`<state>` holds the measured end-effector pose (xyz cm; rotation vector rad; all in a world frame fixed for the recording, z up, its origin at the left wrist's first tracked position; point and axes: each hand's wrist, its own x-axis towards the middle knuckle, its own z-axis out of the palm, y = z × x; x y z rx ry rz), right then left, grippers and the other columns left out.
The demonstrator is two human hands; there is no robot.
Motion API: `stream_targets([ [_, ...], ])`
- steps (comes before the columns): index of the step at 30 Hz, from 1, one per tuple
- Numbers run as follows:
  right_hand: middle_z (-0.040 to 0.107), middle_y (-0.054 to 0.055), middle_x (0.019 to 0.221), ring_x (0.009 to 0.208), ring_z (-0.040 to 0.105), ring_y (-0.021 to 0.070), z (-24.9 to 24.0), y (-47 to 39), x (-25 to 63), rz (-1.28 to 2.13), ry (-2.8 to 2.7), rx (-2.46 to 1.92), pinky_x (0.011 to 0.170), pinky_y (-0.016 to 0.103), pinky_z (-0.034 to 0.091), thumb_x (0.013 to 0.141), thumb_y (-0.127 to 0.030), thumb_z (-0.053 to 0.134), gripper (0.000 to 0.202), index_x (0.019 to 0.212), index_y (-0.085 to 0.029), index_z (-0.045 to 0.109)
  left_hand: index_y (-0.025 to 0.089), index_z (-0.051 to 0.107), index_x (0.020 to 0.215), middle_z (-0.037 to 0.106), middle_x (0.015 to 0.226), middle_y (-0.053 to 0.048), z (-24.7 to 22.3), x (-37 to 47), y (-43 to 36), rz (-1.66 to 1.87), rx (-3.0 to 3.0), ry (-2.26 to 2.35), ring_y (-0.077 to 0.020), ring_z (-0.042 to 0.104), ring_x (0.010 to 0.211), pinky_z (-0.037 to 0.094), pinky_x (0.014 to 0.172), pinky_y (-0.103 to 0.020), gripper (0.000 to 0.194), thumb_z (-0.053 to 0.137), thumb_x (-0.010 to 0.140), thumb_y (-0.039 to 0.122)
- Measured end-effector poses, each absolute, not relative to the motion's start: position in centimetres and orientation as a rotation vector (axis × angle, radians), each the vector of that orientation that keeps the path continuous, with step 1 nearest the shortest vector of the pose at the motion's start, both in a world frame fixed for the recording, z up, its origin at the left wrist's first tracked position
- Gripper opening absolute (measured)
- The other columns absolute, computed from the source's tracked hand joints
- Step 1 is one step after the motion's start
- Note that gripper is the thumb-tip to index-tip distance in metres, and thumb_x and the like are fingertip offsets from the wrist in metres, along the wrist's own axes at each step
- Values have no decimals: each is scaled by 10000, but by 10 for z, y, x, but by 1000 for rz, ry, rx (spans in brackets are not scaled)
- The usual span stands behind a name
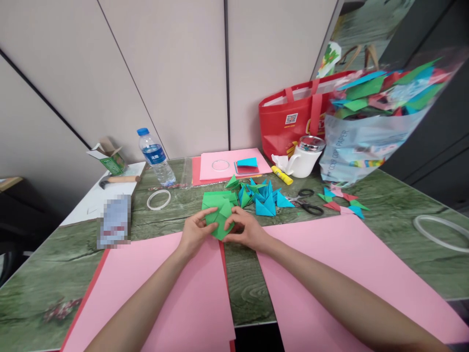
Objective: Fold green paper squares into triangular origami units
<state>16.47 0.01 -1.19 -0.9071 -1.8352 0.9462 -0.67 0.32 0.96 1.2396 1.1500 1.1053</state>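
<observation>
Between my two hands is a piece of green folded paper [221, 222], held above the table's middle. My left hand [197, 231] pinches its left side between thumb and fingers. On its right side, my right hand [246, 229] has curled fingers closed on the paper's edge. Just behind it lies more green paper [208, 196], partly hidden by the held piece. Several blue folded paper pieces [266, 201] and a few green ones [233, 183] are heaped a little farther back. Large pink sheets [315, 264] lie under my forearms.
Black-handled scissors [311, 209] and a multicoloured paper ring [346, 210] lie to the right. Behind stand a yellow glue stick [282, 175], a white mug [303, 161], a red bag [276, 122] and a plastic bag of folded paper [348, 151]. Left are a water bottle [157, 159] and hammer [120, 179].
</observation>
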Motion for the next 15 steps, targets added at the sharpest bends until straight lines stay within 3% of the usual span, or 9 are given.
stream_targets([
  [3,444,21,774,865,479,186,-9,0,164,914,-1790,-923,565,224,435,614,-346,694,237,671,-184,531,123,625,1011,528,511,37,10,-7,3,1118,1189,1116,-46,390,435,321,432,-174,480,724,549,201],
  [7,444,-9,717,698,481,134,-7,-1,162,1007,-1637,-932,524,211,413,611,-363,687,303,665,-191,444,132,622,1022,537,520,34,8,-8,4,1133,1200,1105,-49,405,449,333,450,-175,473,718,564,204],
  [11,480,-17,725,637,478,114,-9,-1,160,1086,-1528,-958,507,211,415,595,-370,693,327,776,-195,484,147,618,1034,582,597,11,7,-8,4,1103,1232,1089,-66,440,500,355,491,-186,471,711,580,229],
  [15,546,13,756,665,517,132,-11,1,160,1079,-1461,-1034,538,236,437,614,-389,673,285,748,-173,545,152,629,1018,575,627,0,8,-8,3,1092,1280,1064,-61,396,500,320,475,-181,393,657,654,295],
])
